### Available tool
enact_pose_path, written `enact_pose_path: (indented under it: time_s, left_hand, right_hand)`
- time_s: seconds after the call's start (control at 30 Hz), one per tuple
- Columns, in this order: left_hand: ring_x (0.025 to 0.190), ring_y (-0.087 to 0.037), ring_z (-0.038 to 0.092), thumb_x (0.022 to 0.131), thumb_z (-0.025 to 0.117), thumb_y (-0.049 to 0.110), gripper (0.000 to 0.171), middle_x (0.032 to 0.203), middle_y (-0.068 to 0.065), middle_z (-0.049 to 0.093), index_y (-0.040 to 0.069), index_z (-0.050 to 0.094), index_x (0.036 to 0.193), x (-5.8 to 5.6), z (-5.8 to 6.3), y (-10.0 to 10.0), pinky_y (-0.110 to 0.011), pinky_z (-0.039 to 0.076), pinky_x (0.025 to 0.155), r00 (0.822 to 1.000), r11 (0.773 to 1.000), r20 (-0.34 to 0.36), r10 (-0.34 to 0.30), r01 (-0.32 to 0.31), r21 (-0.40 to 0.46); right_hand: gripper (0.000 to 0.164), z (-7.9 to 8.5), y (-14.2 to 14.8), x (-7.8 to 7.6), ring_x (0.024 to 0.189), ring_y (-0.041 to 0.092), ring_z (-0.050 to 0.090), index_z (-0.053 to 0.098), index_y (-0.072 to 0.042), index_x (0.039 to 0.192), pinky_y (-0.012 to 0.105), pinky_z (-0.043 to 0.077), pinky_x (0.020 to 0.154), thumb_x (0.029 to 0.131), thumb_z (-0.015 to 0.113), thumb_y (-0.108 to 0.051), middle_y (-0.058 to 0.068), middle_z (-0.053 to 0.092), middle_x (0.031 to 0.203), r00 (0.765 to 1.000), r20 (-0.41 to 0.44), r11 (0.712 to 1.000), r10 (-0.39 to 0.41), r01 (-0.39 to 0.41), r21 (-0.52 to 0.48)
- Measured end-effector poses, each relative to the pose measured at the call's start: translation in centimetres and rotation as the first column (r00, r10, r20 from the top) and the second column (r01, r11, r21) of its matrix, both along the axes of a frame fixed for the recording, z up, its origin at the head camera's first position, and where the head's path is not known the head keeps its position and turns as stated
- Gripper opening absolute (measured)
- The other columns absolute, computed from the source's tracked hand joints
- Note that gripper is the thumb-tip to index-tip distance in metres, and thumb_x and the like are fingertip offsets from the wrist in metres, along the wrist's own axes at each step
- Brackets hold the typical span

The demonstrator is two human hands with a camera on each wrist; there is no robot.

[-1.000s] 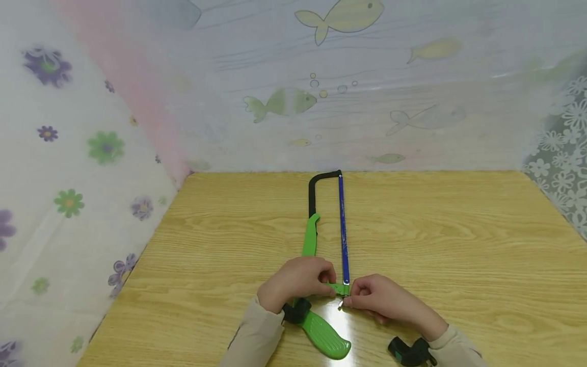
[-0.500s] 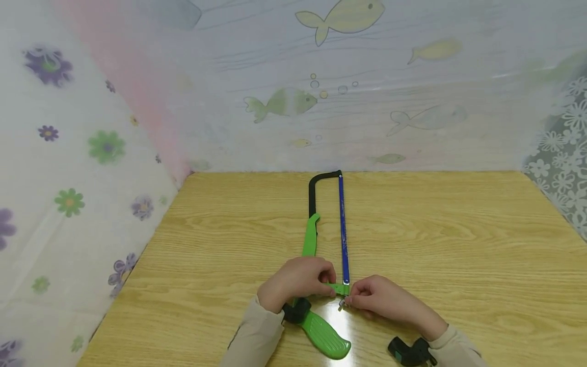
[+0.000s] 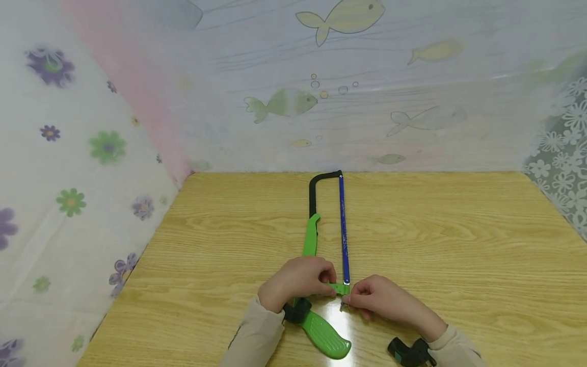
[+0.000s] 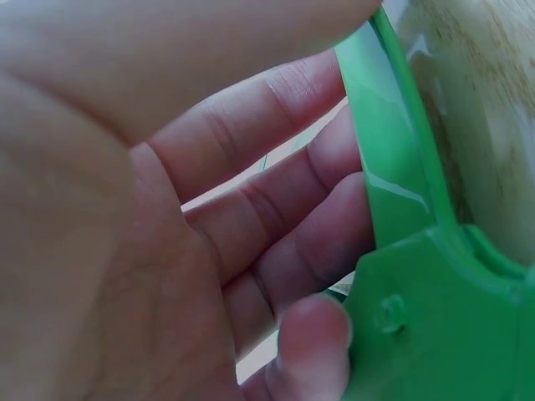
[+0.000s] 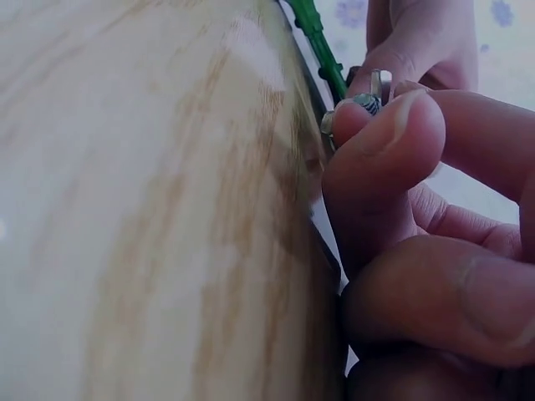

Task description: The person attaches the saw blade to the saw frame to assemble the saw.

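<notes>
The left hand (image 3: 297,279) hides part of the green saw (image 3: 310,237). The right hand (image 3: 385,302) covers some of the little metal screw (image 5: 366,103), which is too tiny to see well from the head. Marks on the blue blade (image 3: 344,229) are too small to read. The bottom edge cuts off both sleeves (image 3: 257,334).

The right hand (image 5: 443,267) pinched a small threaded metal fitting (image 5: 366,103) at its thumb and fingertips, the other curled fingers lying below the fitting. A green bar (image 5: 318,42) with little knobs along it slanted up and to the left from the fitting, and the left hand (image 5: 430,46), partly hidden, showed just beyond it. The wood-grain tabletop (image 5: 150,209) spread left of the fitting, while pale cloth (image 5: 503,46) with purple flowers hung behind it.
</notes>
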State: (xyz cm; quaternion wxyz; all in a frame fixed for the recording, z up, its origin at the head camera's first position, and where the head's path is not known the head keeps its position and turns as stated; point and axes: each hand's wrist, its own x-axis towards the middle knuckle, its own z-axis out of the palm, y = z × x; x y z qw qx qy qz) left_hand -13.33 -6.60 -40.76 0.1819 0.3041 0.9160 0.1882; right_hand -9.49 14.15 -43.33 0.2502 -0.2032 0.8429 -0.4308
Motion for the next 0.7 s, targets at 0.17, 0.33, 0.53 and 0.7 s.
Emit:
enact_pose_path:
  time_s: [0.17, 0.33, 0.53, 0.7]
  left_hand:
    - [0.062, -0.001, 0.046, 0.073, 0.07, 0.038, 0.016, 0.071, 0.017, 0.049, 0.029, 0.059, 0.079, 0.0, -0.05, 0.03, -0.02, 0.037, 0.057, 1.0, 1.0, 0.005, 0.004, -0.004, -0.002]
    - [0.062, -0.001, 0.046, 0.073, 0.07, 0.038, 0.016, 0.071, 0.017, 0.049, 0.029, 0.059, 0.079, -0.05, -0.04, 0.05, -0.02, 0.037, 0.057, 1.0, 1.0, 0.006, 0.004, -0.004, 0.0]
    - [0.061, -0.001, 0.046, 0.073, 0.07, 0.038, 0.016, 0.071, 0.016, 0.049, 0.029, 0.059, 0.079, -0.04, -0.08, 0.05, -0.02, 0.037, 0.056, 1.0, 1.0, 0.009, 0.007, -0.007, 0.003]
    - [0.061, -0.001, 0.045, 0.073, 0.071, 0.038, 0.016, 0.07, 0.016, 0.049, 0.029, 0.059, 0.079, 0.02, -0.1, 0.08, -0.02, 0.037, 0.056, 1.0, 1.0, 0.009, 0.011, -0.011, 0.001]
  right_hand:
    - [0.041, 0.11, -0.03, 0.01, 0.043, 0.006, 0.041, 0.058, -0.015, 0.061, 0.025, 0.034, 0.047, 0.085, 0.052, -0.048, -0.007, 0.05, 0.047, 1.0, -0.003, 1.0, 0.003, -0.003, 0.011]
    - [0.04, 0.24, -0.11, 0.01, 0.043, 0.007, 0.043, 0.059, -0.016, 0.062, 0.025, 0.036, 0.049, 0.085, 0.051, -0.048, -0.007, 0.049, 0.046, 1.0, -0.004, 1.0, 0.002, -0.002, 0.013]
    - [0.039, 0.32, -0.19, 0.09, 0.043, 0.007, 0.042, 0.061, -0.018, 0.064, 0.025, 0.036, 0.049, 0.085, 0.051, -0.05, -0.007, 0.049, 0.045, 1.0, -0.002, 1.0, -0.005, 0.005, 0.029]
    - [0.038, 0.43, -0.24, 0.14, 0.045, 0.008, 0.045, 0.061, -0.019, 0.065, 0.025, 0.037, 0.051, 0.084, 0.051, -0.05, -0.007, 0.049, 0.046, 1.0, 0.006, 1.0, -0.013, 0.013, 0.029]
